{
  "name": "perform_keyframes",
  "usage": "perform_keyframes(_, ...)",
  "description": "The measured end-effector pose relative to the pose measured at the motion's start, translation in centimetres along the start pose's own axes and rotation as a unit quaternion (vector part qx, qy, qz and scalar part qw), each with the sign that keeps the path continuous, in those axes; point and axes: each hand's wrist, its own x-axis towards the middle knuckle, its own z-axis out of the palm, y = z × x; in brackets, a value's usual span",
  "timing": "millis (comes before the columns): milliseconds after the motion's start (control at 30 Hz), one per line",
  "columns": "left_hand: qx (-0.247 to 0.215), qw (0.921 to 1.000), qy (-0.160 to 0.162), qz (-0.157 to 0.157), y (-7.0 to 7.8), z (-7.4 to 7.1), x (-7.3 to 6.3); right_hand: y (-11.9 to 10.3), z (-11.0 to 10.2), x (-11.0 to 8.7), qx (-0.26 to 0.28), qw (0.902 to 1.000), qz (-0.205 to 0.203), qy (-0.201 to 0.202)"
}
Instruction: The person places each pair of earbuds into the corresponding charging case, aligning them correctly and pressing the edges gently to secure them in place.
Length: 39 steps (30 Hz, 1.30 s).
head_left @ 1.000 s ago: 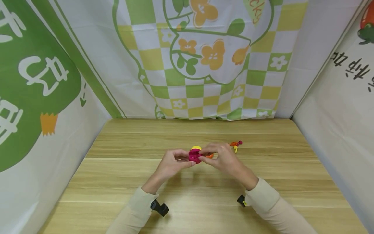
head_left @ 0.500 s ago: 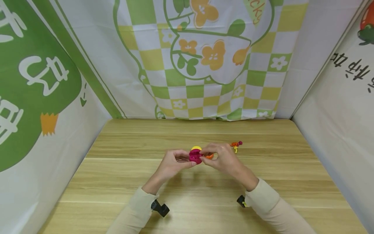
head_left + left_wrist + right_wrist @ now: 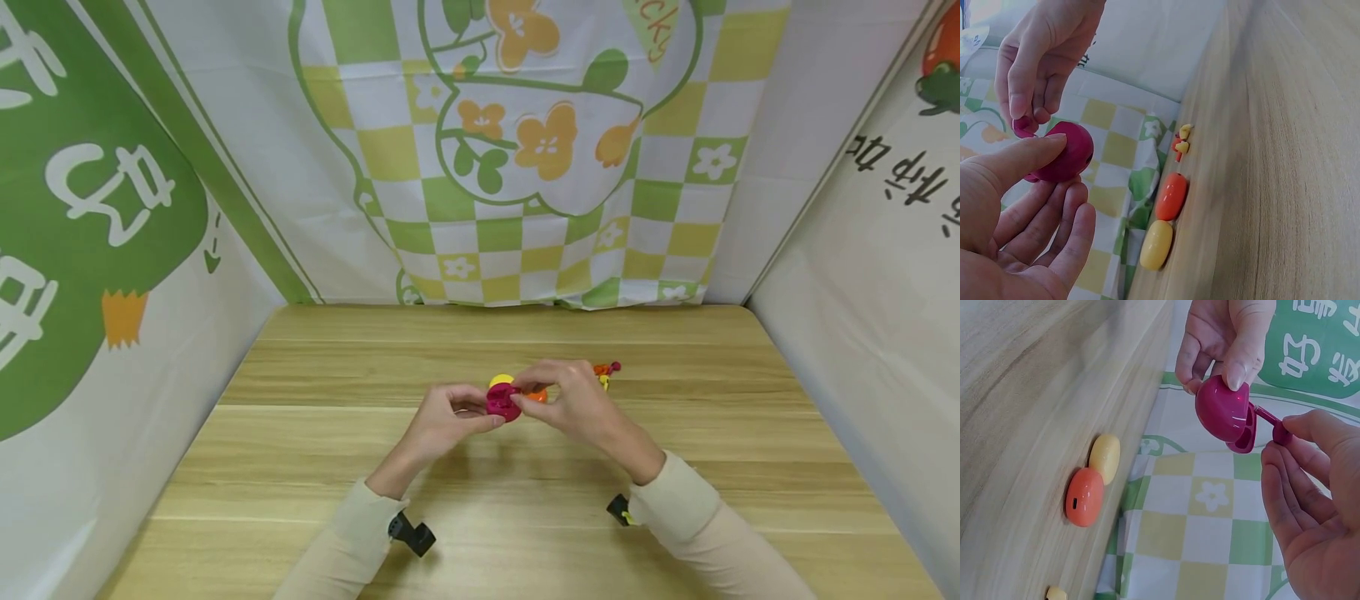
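My left hand (image 3: 442, 414) holds a magenta earbud charging case (image 3: 501, 406), thumb on one side and fingers on the other. The lid is up, and its hollow interior shows in the head view. With thumb and fingertips, my right hand (image 3: 576, 402) pinches a magenta earbud (image 3: 1281, 433). In the right wrist view the earbud's stem points at the case's opening; whether the tip touches the case, I cannot tell. Both hands are above the table. Seen from the left wrist, the case's smooth outer shell (image 3: 1074, 156) faces the camera.
On the wooden table (image 3: 525, 517) a yellow case (image 3: 1105, 458) and an orange case (image 3: 1084, 497) lie side by side, both closed. Several loose earbuds (image 3: 1182, 144) in orange, yellow and magenta lie to their right. Printed curtains (image 3: 525, 250) hang behind the table, and walls flank it.
My right hand has shifted slightly upward in the head view, covering a little more of the loose earbuds. My left hand and the magenta case stay almost where they were.
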Motion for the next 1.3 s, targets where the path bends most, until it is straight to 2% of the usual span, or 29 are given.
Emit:
perform_keyframes(333,-0.007,0.9999,-0.010,0.010,0.2,0.0,-0.2,-0.3,0.7,-0.1,-0.019,0.9997,-0.005,-0.016)
perform_keyframes(433,-0.010,0.9998,-0.011,0.013,0.3,0.0,-0.2,-0.2,1.0,-0.2,-0.031,0.9992,-0.019,-0.015)
perform_keyframes(600,-0.006,0.9998,-0.010,0.018,0.2,0.1,-0.1,-0.1,1.4,-0.4,-0.050,0.9977,-0.045,-0.010)
perform_keyframes(1000,0.004,0.9998,-0.003,0.022,0.2,0.1,-0.1,0.2,1.6,-1.0,-0.047,0.9981,-0.037,0.010)
perform_keyframes(1300,0.002,0.9997,-0.005,0.023,0.3,0.2,-0.2,0.0,1.8,-0.8,-0.058,0.9967,-0.051,0.025)
